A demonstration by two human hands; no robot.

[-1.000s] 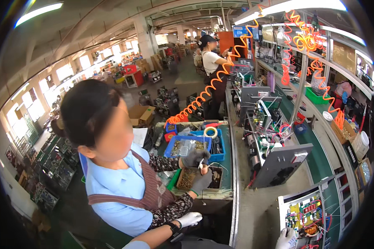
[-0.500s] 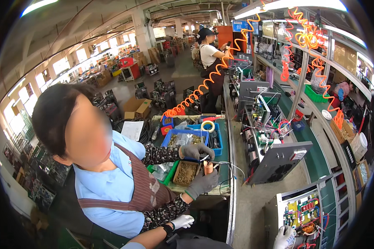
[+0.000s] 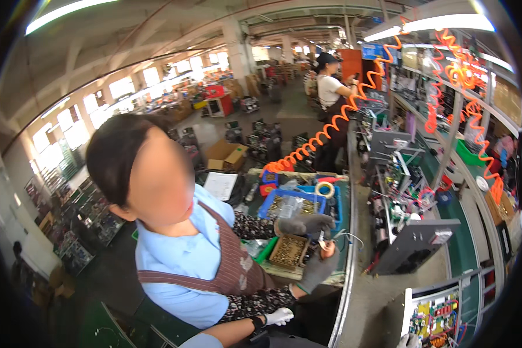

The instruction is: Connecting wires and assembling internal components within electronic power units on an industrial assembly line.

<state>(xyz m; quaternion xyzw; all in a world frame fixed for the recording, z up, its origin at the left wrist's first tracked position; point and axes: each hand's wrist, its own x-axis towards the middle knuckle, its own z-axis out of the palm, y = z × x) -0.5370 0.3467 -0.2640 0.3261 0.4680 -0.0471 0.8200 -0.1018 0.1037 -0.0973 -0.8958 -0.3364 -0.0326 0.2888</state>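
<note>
White-gloved right hand [image 3: 409, 341], cut off by the near edge so its grip can't be told, sits at the near left of an open electronics chassis [image 3: 405, 313] w/ exposed PCBs [image 3: 426, 316], near right in the scene. The left hand [image 3: 279, 316], also in white, rests nr. a co-worker's patterned sleeve [image 3: 261, 303], grip likewise unclear. At left, the blue-shirted co-worker [image 3: 200, 269] holds a copper-coloured coil [image 3: 328, 249] in grey gloves by a counter [image 3: 345, 203] w/ a box of small metal pcs. [image 3: 288, 251] & a blue tray [image 3: 265, 204].
</note>
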